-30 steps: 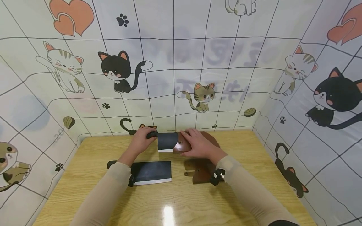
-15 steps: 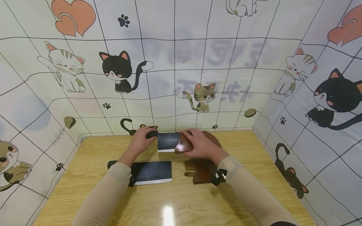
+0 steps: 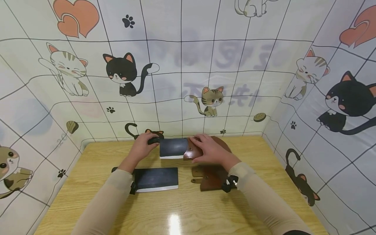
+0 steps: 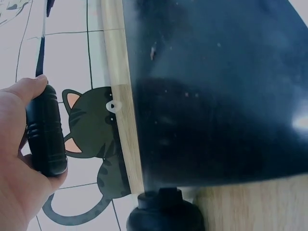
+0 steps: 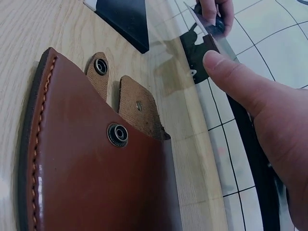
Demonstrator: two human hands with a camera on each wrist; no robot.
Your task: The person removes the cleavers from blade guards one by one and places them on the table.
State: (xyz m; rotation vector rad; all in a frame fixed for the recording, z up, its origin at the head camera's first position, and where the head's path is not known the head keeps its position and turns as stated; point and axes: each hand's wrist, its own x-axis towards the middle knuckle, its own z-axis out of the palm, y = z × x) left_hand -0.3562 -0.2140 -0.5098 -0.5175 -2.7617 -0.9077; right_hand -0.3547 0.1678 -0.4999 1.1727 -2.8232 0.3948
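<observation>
At the table's far edge my left hand (image 3: 143,146) grips the black handle (image 3: 154,140) of a cleaver whose dark blade (image 3: 173,147) sticks out leftwards from a brown leather sheath (image 3: 190,152). My right hand (image 3: 207,149) holds that sheath, fingers over its top. In the left wrist view the handle (image 4: 45,130) sits in my curled palm. A second cleaver (image 3: 157,178) lies bare nearer to me, and its blade (image 4: 216,96) fills the left wrist view. A second brown sheath (image 3: 210,179) lies under my right wrist, seen close up (image 5: 96,183) with its snap straps undone.
The wooden table (image 3: 182,209) is walled on three sides by a cat-print cloth (image 3: 182,81). A bright light glare sits on the near middle of the tabletop.
My left hand has drawn the handle a little to the left, so more of the dark blade shows outside the sheath. My right hand stays on the sheath.
</observation>
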